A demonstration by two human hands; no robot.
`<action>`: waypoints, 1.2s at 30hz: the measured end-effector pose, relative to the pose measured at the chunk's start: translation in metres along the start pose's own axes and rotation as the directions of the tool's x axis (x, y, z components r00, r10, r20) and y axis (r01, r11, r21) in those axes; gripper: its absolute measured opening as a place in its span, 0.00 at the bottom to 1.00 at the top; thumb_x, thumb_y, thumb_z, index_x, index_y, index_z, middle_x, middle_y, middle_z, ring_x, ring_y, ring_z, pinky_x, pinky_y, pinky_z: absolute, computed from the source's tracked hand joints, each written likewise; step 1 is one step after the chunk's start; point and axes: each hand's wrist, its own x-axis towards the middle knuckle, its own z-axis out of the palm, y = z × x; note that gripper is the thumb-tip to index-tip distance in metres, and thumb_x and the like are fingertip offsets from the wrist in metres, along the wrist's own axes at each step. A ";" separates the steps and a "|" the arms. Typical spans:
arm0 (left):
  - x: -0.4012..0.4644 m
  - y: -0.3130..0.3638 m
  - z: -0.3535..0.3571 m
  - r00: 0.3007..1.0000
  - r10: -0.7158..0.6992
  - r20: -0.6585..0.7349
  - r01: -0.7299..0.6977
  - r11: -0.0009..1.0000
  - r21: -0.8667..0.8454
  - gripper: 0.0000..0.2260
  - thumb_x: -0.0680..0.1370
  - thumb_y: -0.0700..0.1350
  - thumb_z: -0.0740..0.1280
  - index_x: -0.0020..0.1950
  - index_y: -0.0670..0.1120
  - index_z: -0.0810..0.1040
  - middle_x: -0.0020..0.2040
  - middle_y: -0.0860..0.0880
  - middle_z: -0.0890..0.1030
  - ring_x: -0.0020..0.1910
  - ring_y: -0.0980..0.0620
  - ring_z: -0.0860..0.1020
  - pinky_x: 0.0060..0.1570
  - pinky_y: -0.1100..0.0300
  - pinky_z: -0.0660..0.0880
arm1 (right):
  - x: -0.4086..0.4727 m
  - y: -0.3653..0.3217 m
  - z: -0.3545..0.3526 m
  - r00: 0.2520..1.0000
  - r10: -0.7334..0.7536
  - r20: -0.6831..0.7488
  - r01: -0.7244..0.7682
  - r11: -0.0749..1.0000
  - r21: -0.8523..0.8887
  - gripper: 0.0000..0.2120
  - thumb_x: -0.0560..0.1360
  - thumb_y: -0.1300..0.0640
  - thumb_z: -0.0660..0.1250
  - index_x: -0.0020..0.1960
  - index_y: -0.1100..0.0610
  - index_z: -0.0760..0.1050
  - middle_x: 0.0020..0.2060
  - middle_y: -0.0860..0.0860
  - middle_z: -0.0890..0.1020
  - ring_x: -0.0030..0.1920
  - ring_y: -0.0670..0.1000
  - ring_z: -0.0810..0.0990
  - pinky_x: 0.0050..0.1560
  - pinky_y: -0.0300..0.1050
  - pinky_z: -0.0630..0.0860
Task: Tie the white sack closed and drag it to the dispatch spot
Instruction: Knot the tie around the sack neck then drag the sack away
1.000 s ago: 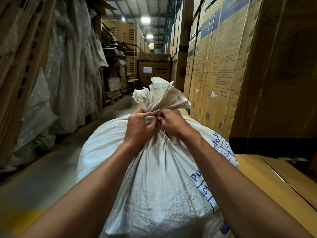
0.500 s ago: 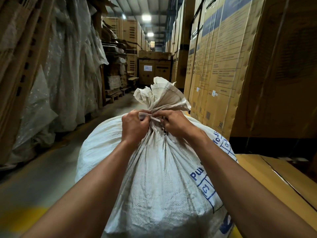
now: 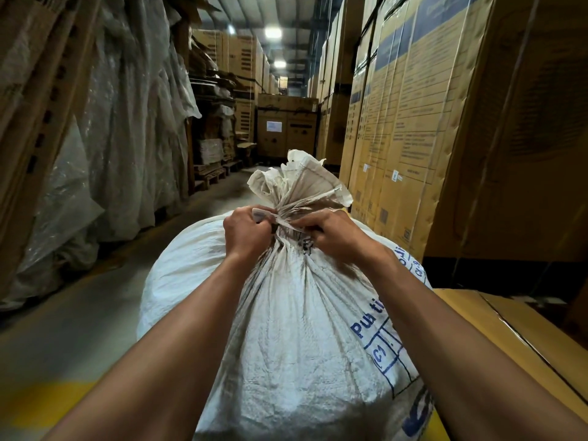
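White sack (image 3: 296, 329) fills frame centre, bulging; likely heavy, soft woven cloth, slippery. Left hand (image 3: 246, 232) and right hand (image 3: 331, 235) each pinch a tie strip (image 3: 286, 221) end at gathered neck (image 3: 291, 214): best hold for dragging.

White sack (image 3: 296, 329): full, upright, neck bunched w/ tie strip (image 3: 288, 221), blue print on right side.
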 end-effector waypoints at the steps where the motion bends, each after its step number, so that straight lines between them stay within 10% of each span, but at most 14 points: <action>1: 0.000 0.000 0.000 1.000 -0.026 0.001 0.026 1.000 -0.014 0.11 0.74 0.37 0.73 0.49 0.51 0.91 0.43 0.54 0.89 0.38 0.67 0.81 0.34 0.80 0.72 | 0.000 0.000 0.000 1.000 0.000 0.000 0.000 1.000 -0.007 0.23 0.82 0.68 0.65 0.69 0.48 0.83 0.68 0.47 0.83 0.63 0.46 0.80 0.53 0.24 0.68; 9: 0.000 0.000 -0.007 0.994 -0.093 0.052 0.098 0.990 -0.102 0.07 0.75 0.40 0.76 0.46 0.52 0.90 0.40 0.56 0.88 0.41 0.59 0.86 0.39 0.68 0.79 | -0.006 -0.004 -0.005 0.999 0.011 0.042 -0.011 1.000 0.007 0.22 0.83 0.66 0.66 0.71 0.47 0.82 0.69 0.47 0.82 0.66 0.48 0.80 0.64 0.36 0.72; 14: 0.000 -0.009 -0.020 0.993 -0.089 0.071 0.102 0.974 -0.204 0.06 0.75 0.42 0.80 0.49 0.52 0.89 0.40 0.53 0.89 0.41 0.56 0.87 0.41 0.62 0.83 | -0.010 -0.037 -0.039 0.976 -0.029 0.216 0.087 0.961 -0.263 0.21 0.82 0.67 0.64 0.70 0.50 0.81 0.61 0.45 0.82 0.49 0.45 0.79 0.54 0.41 0.78; 19: -0.001 -0.005 -0.023 0.995 0.028 0.097 -0.015 0.991 -0.132 0.09 0.74 0.45 0.79 0.52 0.54 0.84 0.45 0.51 0.88 0.46 0.51 0.87 0.51 0.48 0.85 | 0.023 -0.065 -0.044 0.954 -0.300 0.005 0.295 0.933 -0.206 0.22 0.76 0.71 0.70 0.64 0.51 0.84 0.61 0.49 0.86 0.57 0.45 0.83 0.62 0.43 0.80; 24: -0.009 -0.005 -0.017 0.998 0.055 -0.005 -0.055 0.998 -0.033 0.12 0.77 0.39 0.75 0.55 0.51 0.77 0.47 0.52 0.85 0.48 0.49 0.83 0.44 0.56 0.74 | 0.067 -0.057 -0.020 0.934 -0.282 0.219 0.353 0.824 -0.443 0.28 0.80 0.60 0.73 0.76 0.42 0.75 0.78 0.46 0.73 0.80 0.55 0.64 0.80 0.65 0.60; 30: -0.020 -0.015 -0.009 0.985 0.170 -0.044 -0.167 0.984 0.056 0.29 0.74 0.36 0.74 0.71 0.51 0.70 0.57 0.49 0.81 0.52 0.48 0.84 0.51 0.56 0.81 | 0.083 -0.035 -0.026 0.912 -0.215 0.348 0.384 0.747 -0.544 0.31 0.82 0.56 0.71 0.80 0.36 0.66 0.86 0.42 0.51 0.85 0.53 0.56 0.81 0.58 0.63; 36: -0.034 -0.012 0.006 0.863 0.498 0.089 -0.506 0.847 0.163 0.22 0.74 0.35 0.75 0.65 0.49 0.79 0.58 0.49 0.73 0.51 0.47 0.79 0.50 0.49 0.80 | 0.068 -0.007 -0.011 0.949 -0.221 0.226 0.309 0.796 -0.520 0.12 0.85 0.42 0.62 0.65 0.40 0.80 0.65 0.47 0.78 0.63 0.53 0.80 0.53 0.54 0.80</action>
